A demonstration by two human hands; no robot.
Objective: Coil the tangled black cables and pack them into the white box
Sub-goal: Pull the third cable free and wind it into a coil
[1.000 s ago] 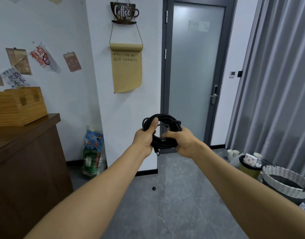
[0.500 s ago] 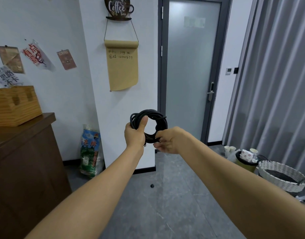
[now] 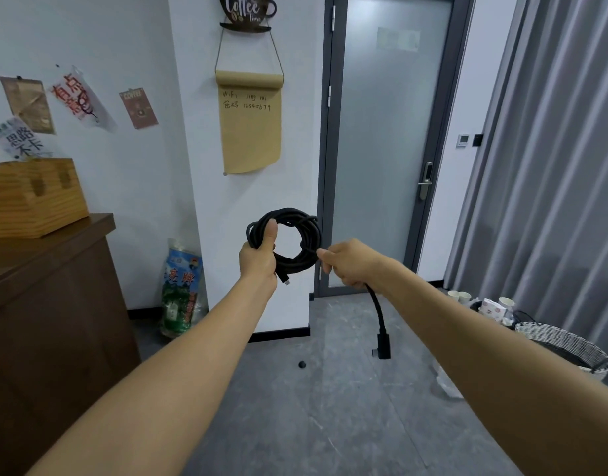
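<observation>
1. The cable coil is held up at chest height, the left hand clenched around its left side.
2. The right hand pinches the loose tail.
3. Coiling looks nearly finished; next, wrap in that tail. The white box isn't visible.

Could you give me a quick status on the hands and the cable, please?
Left hand grips black cable coil. Right hand pinches loose tail, angled plug dangling. White box not in view.

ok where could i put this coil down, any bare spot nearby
Bare: the brown cabinet top right of the wooden box, and grey floor ahead. Crowded: the right corner, with cups and the wicker basket.
</observation>
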